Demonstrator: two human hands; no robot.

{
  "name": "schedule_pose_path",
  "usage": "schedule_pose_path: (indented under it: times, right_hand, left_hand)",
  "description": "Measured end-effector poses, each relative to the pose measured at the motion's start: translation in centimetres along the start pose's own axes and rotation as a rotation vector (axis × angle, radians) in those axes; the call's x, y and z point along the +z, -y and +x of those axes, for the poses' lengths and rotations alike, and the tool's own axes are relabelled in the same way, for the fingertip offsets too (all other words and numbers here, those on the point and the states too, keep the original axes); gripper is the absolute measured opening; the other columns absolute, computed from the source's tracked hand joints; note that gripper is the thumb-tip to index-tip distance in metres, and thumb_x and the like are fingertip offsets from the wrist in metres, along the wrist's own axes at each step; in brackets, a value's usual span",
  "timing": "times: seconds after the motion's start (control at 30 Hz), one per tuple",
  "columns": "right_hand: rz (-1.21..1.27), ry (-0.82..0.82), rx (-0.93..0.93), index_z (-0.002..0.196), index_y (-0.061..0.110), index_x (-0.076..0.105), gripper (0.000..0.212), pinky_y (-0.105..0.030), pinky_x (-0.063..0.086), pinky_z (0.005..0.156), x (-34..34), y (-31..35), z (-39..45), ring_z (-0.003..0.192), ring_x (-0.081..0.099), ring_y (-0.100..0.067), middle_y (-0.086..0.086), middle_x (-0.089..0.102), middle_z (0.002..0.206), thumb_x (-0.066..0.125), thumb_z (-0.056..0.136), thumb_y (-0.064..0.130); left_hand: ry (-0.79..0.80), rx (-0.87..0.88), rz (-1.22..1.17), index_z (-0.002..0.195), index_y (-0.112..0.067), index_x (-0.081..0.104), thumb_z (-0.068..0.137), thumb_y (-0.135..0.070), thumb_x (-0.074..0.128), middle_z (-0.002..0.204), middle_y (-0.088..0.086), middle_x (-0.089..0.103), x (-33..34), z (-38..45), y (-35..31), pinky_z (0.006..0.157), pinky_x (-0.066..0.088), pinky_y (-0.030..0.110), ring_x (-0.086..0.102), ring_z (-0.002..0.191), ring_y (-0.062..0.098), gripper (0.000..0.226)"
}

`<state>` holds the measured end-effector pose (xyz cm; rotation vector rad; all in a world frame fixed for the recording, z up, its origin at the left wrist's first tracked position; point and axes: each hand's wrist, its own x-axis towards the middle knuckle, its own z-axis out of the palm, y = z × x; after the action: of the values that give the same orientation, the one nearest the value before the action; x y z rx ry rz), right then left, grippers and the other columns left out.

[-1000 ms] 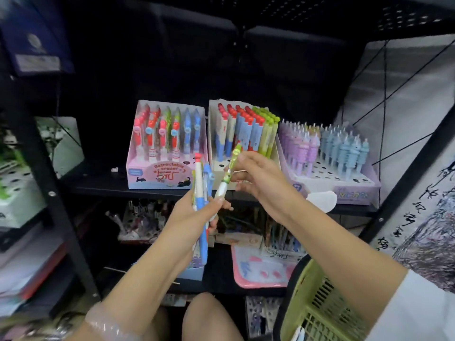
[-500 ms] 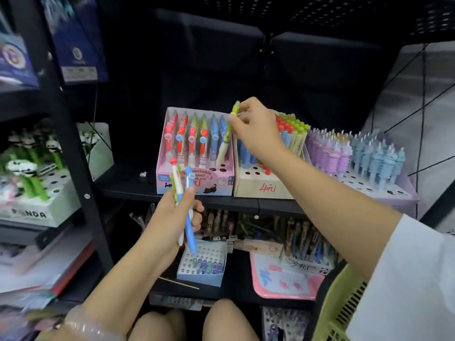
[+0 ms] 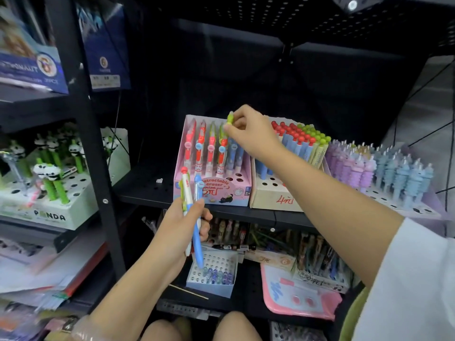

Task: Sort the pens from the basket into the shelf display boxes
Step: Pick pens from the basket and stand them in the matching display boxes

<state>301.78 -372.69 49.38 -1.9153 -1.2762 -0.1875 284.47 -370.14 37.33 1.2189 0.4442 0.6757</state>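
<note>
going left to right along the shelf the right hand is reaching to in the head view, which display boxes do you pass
panda pen box → pink eraser pen box, where the right hand pinches a green-topped pen → beige box of red- and green-topped pens → tray of purple and blue pens

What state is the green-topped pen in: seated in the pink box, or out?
Cannot tell: right hand pinches green-topped pen over pink box; its tip is hidden.
</note>
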Motion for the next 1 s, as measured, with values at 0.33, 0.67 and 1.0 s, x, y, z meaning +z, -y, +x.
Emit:
schedule_pose_path:
  times: [0.33, 0.67, 1.0]
  right_hand:
    - [0.008, 0.149, 0.223, 0.068, 0.021, 0.044, 0.022, -0.028, 0.037, 0.065, 0.6, -0.1, 0.5, 0.072, 0.044, -0.013, 0.005, 0.046, 0.071, 0.047, 0.090, 0.022]
    - [-0.153, -0.049, -0.045, 0.115, 0.016, 0.061, 0.025, -0.020, 0.033, 0.088, -0.1, 0.0, -1.6, 0.110, 0.045, -0.012, -0.002, 0.049, 0.118, 0.046, 0.096, 0.023]
    - [0.415, 0.281, 0.216, 0.082, 0.019, 0.061, 0.017, -0.010, 0.046, 0.059, -0.9, -0.1, -9.5, 0.060, 0.057, 0.007, 0.008, 0.062, 0.076, 0.052, 0.095, 0.027]
  left_hand:
    - [-0.003, -0.013, 0.006, 0.103, -0.018, 0.052, 0.096, -0.021, 0.047, 0.067, -0.001, 0.057, 0.0, -0.2, 0.0, 0.044, 0.040, 0.018, 0.043, 0.045, 0.008, 0.009]
    - [0.002, 0.022, -0.006, 0.095, -0.010, 0.057, 0.094, -0.021, 0.050, 0.061, -0.005, 0.061, 0.9, -0.6, -0.6, 0.049, 0.045, 0.018, 0.048, 0.050, 0.009, 0.012]
    - [0.060, 0.016, -0.052, 0.104, -0.013, 0.058, 0.094, -0.021, 0.051, 0.063, -0.002, 0.065, 4.0, -0.5, -0.2, 0.052, 0.052, 0.022, 0.059, 0.052, 0.012, 0.015]
